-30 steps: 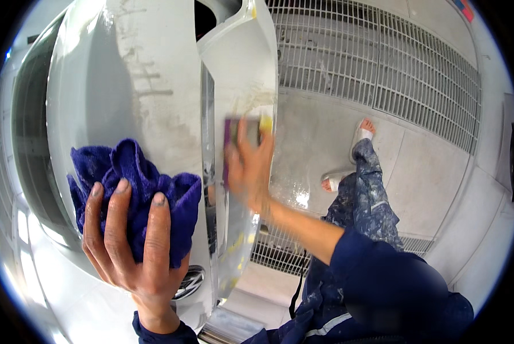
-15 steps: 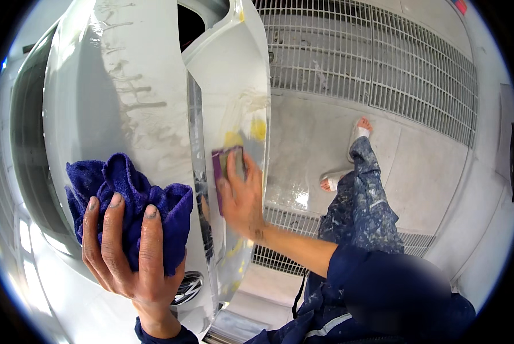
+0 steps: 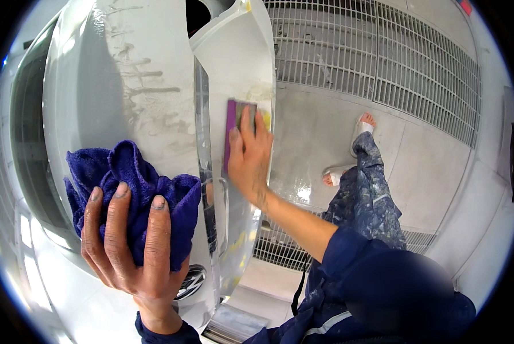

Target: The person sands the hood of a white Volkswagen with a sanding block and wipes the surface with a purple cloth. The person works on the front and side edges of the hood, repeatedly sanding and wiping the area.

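Observation:
My left hand is closed on a crumpled dark purple towel, pressed against the white car's body panel. My right hand grips a sanding block with a purple edge, its fingers laid over the grey top. That block rests flat on the car's bumper, beside a yellow patch that is partly covered by my fingers. Grey, wet-looking smears mark the bumper around it. Dark drips run over the panel beyond the towel.
A dark glossy strip runs between panel and bumper, with a round badge near my left wrist. At the far left is the car's dark window. Metal floor grating and wet pale flooring lie right of the bumper, near my sandalled feet.
My right hand has slid the sanding block farther along the bumper, away from me. My left hand still holds the towel in nearly the same place; the view has shifted slightly.

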### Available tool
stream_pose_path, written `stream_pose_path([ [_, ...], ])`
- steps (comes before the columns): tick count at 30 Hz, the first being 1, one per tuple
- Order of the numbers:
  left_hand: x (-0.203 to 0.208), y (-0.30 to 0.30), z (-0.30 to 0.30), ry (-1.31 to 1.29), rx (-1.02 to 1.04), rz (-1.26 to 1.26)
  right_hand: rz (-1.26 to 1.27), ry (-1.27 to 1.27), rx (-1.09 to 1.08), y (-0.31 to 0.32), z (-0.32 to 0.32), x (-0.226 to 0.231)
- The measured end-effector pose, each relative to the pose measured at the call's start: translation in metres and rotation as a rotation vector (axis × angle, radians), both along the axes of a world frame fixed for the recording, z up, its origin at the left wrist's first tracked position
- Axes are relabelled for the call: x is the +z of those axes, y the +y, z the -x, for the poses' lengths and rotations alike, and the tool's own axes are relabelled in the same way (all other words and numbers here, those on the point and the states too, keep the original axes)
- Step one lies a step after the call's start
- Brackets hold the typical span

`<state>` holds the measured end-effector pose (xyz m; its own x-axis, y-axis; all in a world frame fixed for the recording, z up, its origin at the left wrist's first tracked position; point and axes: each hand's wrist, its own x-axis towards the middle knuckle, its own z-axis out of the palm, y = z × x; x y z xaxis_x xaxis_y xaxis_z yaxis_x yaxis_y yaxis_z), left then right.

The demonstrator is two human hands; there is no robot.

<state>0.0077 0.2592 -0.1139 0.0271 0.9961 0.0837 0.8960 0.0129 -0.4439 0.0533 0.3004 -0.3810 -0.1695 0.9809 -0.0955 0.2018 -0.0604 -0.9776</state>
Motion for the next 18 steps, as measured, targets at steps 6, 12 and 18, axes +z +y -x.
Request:
stream_pose_path([
  [6, 0.005, -0.003, 0.000, -0.027, 0.005, 0.016, 0.041, 0.028, 0.160, -0.063, -0.028, 0.009],
  [12, 0.007, -0.010, -0.004, -0.059, -0.055, 0.074, 0.071, 0.037, 0.070, -0.026, -0.012, 0.007],
  [18, 0.008, -0.012, -0.004, -0.063, -0.050, 0.094, 0.056, 0.047, 0.071, -0.034, -0.011, -0.001],
])
